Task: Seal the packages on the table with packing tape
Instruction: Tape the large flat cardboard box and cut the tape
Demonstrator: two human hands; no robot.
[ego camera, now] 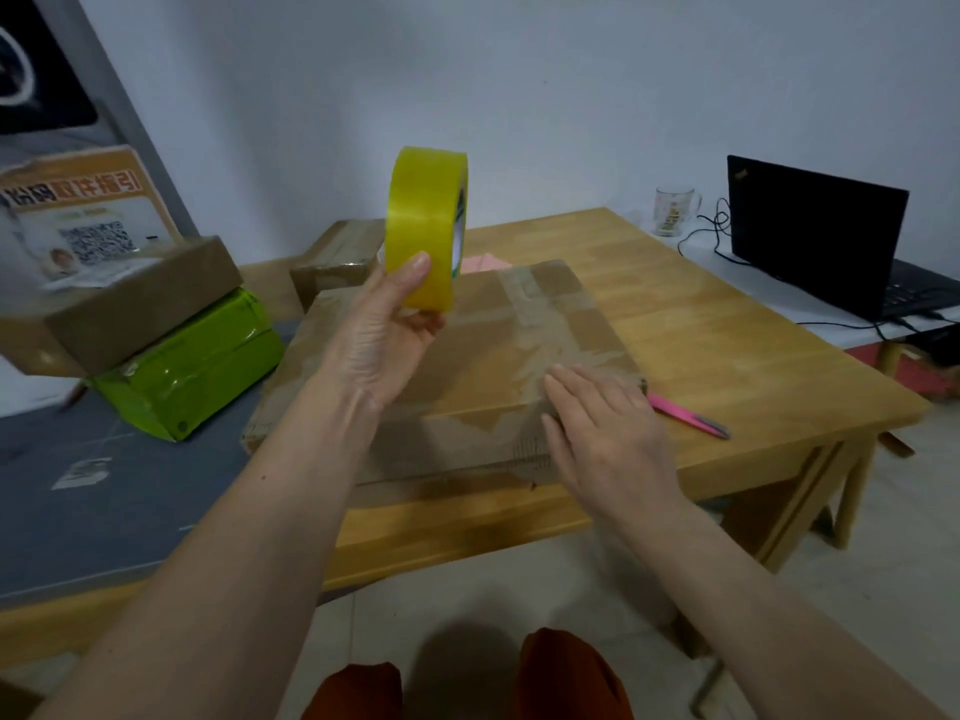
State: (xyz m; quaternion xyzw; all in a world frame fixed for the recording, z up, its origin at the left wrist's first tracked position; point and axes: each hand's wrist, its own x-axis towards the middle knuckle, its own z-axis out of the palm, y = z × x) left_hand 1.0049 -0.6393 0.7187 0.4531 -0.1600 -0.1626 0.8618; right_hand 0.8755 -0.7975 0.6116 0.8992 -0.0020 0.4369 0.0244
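The left hand [384, 330] gripped the tape roll [427, 226], thumb curled over its yellow outer band and fingers beneath, holding it upright on edge in the air above the far half of the box [467, 366]. The right hand [608, 433] lay flat with straight fingers on the box's near right corner, palm down, pressing the glossy tape already laid there.

The box, a flat brown carton, sat at the centre of the wooden table [727, 366], its top crossed by bands of clear tape running toward 12 o'clock and across. Just off the box's right corner, at about 3 o'clock from the right hand, lay a pink cutter [685, 412] on the table, near but apart from the fingers. At 11 o'clock from the box stood a smaller carton [337, 257], close behind it; whether they touched I could not tell. At 9 o'clock a green parcel [192, 366] rested on a grey surface, with a brown parcel [140, 298] stacked on top of it, tilted.

At 2 o'clock, well apart on a white desk, an open laptop [815, 231] stood with a glass mug [672, 210] to its left.
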